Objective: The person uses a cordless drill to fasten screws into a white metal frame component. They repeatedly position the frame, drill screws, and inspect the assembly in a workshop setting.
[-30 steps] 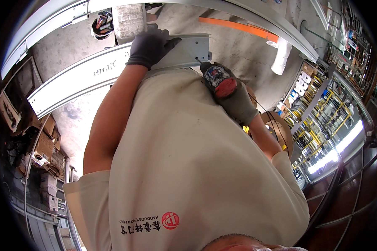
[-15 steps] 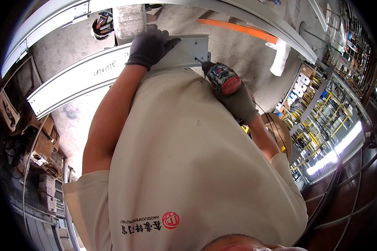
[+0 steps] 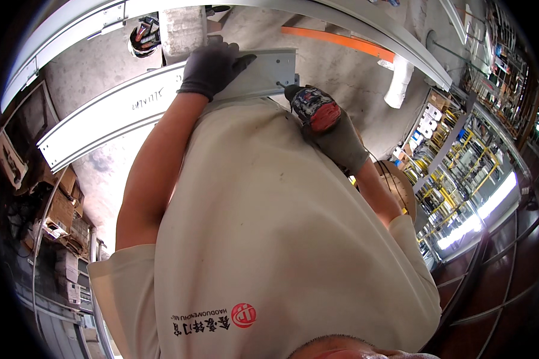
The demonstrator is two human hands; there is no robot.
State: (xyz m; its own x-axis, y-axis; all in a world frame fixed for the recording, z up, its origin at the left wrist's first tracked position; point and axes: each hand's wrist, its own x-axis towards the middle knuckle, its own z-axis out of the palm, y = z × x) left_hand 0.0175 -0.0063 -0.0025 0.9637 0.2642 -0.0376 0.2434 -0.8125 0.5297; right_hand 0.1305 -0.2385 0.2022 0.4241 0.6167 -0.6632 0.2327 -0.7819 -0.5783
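Observation:
My left hand, in a dark grey glove, presses flat on a short grey metal profile with small holes near its end. Gloved the same way, my right hand grips a red and black power driver. The driver's tip touches the profile's right end by a small bracket. My beige shirt fills the middle of the view and hides the lower part of the profile.
A long pale metal channel lies on the concrete floor to the left. A concrete block and a helmet sit beyond the hands. An orange bar, a white tube, cardboard boxes and storage racks surround the spot.
Both hands stay where they were. The driver has only shifted a little at the profile's end.

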